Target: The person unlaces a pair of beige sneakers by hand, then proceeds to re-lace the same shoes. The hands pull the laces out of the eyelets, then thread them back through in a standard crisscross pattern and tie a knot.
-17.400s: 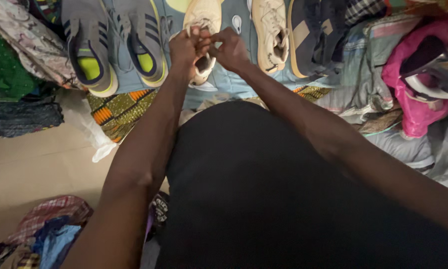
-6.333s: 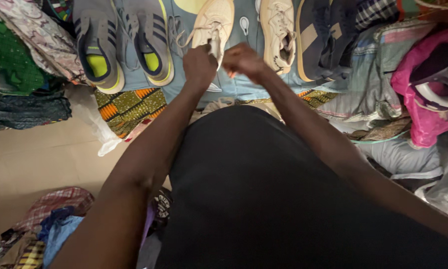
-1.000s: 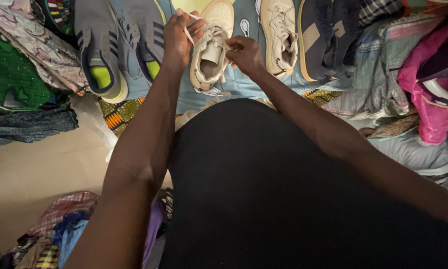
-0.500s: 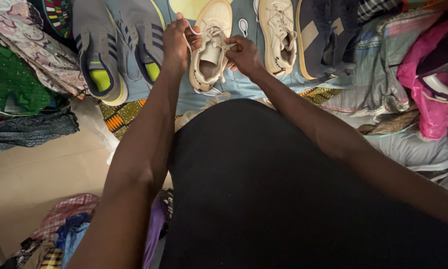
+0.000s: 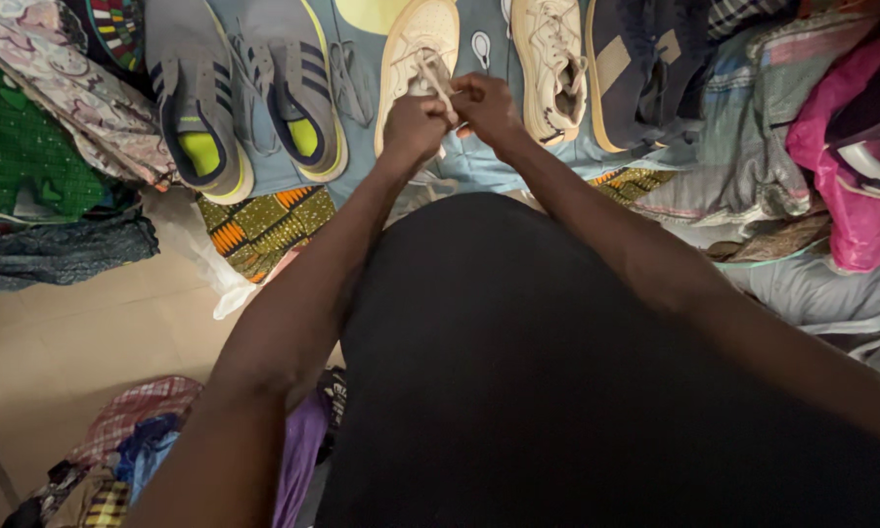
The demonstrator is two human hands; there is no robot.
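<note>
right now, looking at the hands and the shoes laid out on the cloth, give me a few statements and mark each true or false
1. Both hands, the left hand and the right hand, meet over the cream sneaker. True.
2. The left hand pinches a cream shoelace. True.
3. The grey sneakers have red insoles. False: the insoles are neon yellow-green.
4. The second cream sneaker lies to the left of the grey pair. False: it lies to the right of the cream sneaker being handled.
5. A pink bag sits at the right edge. True.
</note>
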